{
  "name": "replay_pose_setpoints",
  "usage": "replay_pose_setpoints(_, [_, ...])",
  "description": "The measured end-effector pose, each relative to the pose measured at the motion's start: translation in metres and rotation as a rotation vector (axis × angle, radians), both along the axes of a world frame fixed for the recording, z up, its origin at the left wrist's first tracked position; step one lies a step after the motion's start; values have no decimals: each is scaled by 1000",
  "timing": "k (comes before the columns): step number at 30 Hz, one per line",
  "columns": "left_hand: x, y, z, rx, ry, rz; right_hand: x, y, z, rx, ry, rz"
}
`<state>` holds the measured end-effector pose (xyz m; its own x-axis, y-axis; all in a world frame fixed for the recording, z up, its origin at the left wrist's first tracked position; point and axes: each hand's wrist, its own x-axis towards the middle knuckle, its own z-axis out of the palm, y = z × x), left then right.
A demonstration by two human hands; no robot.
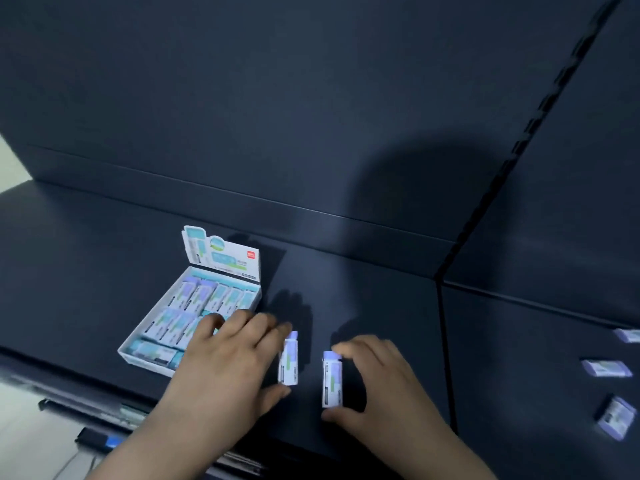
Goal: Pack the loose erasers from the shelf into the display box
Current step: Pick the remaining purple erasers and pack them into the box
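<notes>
Step in hand: lift two erasers off shelf [363, 299], one per hand.
Left hand [235, 355] pinches left eraser [289, 358] end to end, forefinger on top, thumb at bottom.
Right hand [377, 382] grips right eraser [333, 381] same way.
To do it well: lift straight, keep long axis parallel to packed rows, seat flat.
Display box [145, 362] sits just left of hands, nearly full; free slot hidden under left hand.
Erasers: small white sleeved blocks, lilac end, teal print.
Three more erasers [606, 368] lie far right.

the left hand [228, 362] hides the near corner of the display box [138, 357], and an eraser [628, 335] (too blurred to read) is cut off by the right edge.
</notes>
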<state>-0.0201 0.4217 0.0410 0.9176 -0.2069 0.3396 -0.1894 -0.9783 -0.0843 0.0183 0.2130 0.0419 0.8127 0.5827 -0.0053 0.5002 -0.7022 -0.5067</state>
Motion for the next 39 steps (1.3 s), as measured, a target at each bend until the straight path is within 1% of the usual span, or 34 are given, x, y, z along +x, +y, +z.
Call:
replay_pose_setpoints(3, [1, 26, 3, -7, 16, 70, 2, 14, -1, 12, 5, 2])
replay_pose_setpoints(7, [2, 66, 4, -46, 104, 149, -1, 47, -1, 41, 0, -9])
replay_pose_setpoints(10, [6, 94, 5, -69, 140, 123, 1, 84, 4, 46, -41, -14])
replay_pose_setpoints(14, [19, 124, 6, -53, 190, 45, 8, 131, 5, 36, -108, -63])
replay_pose_setpoints(19, [40, 143, 2, -36, 211, -41, 17, 165, -2, -48, -144, -144])
replay_pose_setpoints(23, [56, 145, -2, -6, 259, -126, 23, 177, -3, -96, -131, -221])
replay_pose_setpoints(27, [60, 144, 6, -35, 328, -175, 23, 179, -3, -146, -98, -276])
replay_pose_setpoints(28, [61, 145, 8, -50, 325, -171, 21, 178, -3, -147, -92, -289])
replay_pose_setpoints(30, [63, 147, 10, -9, 344, -145, 17, 176, -4, -133, -92, -319])
replay_pose_setpoints(34, [65, 154, 8, -4, 316, -197, 8, 170, -2, -84, -108, -369])
replay_pose_setpoints(36, [68, 151, 0, -11, 238, -248, 4, 166, 0, -73, -114, -389])
replay_pose_setpoints(39, [66, 139, -1, -27, 205, -303, -3, 159, 2, -66, -119, -414])
